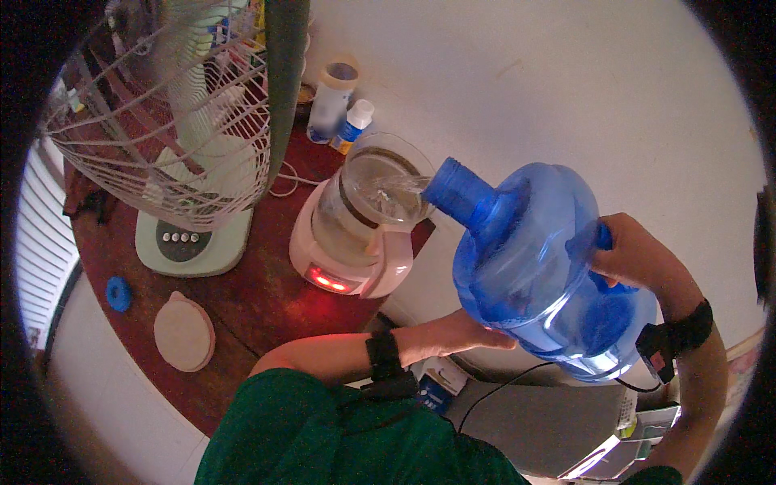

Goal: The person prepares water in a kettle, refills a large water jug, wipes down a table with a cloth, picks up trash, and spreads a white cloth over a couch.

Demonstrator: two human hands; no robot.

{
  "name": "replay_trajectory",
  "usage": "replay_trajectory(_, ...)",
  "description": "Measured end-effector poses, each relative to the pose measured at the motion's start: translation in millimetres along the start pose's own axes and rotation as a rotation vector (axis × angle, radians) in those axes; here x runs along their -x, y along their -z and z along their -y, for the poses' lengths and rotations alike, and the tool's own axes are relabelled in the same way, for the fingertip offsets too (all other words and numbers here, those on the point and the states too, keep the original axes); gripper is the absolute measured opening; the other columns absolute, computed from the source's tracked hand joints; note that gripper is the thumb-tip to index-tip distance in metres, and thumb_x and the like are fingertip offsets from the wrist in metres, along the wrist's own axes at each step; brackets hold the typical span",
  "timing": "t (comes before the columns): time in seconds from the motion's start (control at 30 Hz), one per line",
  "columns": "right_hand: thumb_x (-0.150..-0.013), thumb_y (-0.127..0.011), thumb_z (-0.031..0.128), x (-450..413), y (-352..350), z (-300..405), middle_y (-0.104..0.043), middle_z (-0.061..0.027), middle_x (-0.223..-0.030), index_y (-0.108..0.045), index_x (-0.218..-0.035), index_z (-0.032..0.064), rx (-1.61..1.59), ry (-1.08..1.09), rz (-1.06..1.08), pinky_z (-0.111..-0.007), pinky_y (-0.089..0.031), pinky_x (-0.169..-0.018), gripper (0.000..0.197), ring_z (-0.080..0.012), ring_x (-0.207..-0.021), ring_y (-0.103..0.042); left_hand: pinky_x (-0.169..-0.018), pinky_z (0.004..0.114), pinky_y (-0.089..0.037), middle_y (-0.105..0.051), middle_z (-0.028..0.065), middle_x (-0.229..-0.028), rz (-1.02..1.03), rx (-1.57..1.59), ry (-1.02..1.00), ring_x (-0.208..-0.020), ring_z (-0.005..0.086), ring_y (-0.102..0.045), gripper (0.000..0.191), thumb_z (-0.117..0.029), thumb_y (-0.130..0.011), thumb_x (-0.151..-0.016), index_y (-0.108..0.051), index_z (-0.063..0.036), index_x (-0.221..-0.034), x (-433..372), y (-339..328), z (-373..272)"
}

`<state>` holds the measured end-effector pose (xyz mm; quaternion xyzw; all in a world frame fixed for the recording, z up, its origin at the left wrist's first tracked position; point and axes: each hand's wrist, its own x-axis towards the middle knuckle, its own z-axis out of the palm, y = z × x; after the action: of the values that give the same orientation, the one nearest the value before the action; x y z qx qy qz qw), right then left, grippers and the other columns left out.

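A large blue plastic water bottle is tilted, its open neck over the rim of a glass electric kettle. Water streams from the neck into the kettle, which stands on a pink base with red lights lit. My right hand is closed around the bottle's side handle. My left hand supports the bottle from below, its fingers partly hidden behind it. A round pale lid and a blue ring-shaped cap lie on the dark red table, left of the kettle.
An electric fan with a wire guard stands on the table's left. Behind the kettle are a white bottle with blue label and a cylindrical container, near the wall. A thin black cable hangs below the water bottle, over a grey surface.
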<state>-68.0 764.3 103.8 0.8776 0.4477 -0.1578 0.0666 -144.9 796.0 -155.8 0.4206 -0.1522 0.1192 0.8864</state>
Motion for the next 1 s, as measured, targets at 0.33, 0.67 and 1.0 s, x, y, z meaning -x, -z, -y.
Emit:
replay_trajectory(0.33, -0.071, -0.052, 0.009, -5.1, -4.5, -35.8, -0.052, -0.0062, -0.053, -0.055, -0.075, -0.004, -0.322, -0.013, 0.011, -0.025, -0.042, -0.044, 0.013, -0.0124, -0.045, -0.052, -0.092, 0.036, -0.033, -0.049, 0.008, -0.115, -0.119, -0.09, 0.141, -0.108, 0.0203, -0.042, 0.06, -0.012, -0.071, -0.066, -0.041, -0.0076, -0.118, 16.2, 0.4, -44.9)
replay_trajectory(0.67, -0.067, -0.057, 0.002, 26.9, -76.8, -101.9, -0.06, -0.0078, -0.068, -0.057, -0.082, -0.002, -0.798, 0.087, -0.138, -0.026, -0.045, -0.05, 0.015, -0.0139, -0.057, -0.056, -0.101, 0.039, -0.019, -0.033, 0.0152, -0.128, -0.219, -0.303, 0.194, -0.12, 0.0267, -0.028, 0.091, -0.015, -0.076, -0.058, -0.019, -0.0026, -0.129, 31.5, -14.7, -44.3)
replay_trajectory(1.0, -0.074, -0.06, 0.009, 87.8, -192.8, -174.9, -0.055, -0.0088, -0.098, -0.043, -0.107, -0.0002, -0.956, 0.419, -0.278, -0.03, -0.045, -0.076, 0.037, -0.0168, -0.088, -0.054, -0.097, 0.038, -0.028, -0.045, 0.0083, -0.122, -0.251, -0.774, 0.155, -0.113, 0.0202, -0.039, 0.075, -0.009, -0.075, -0.058, -0.037, -0.0037, -0.122, 76.8, -81.2, -32.3)
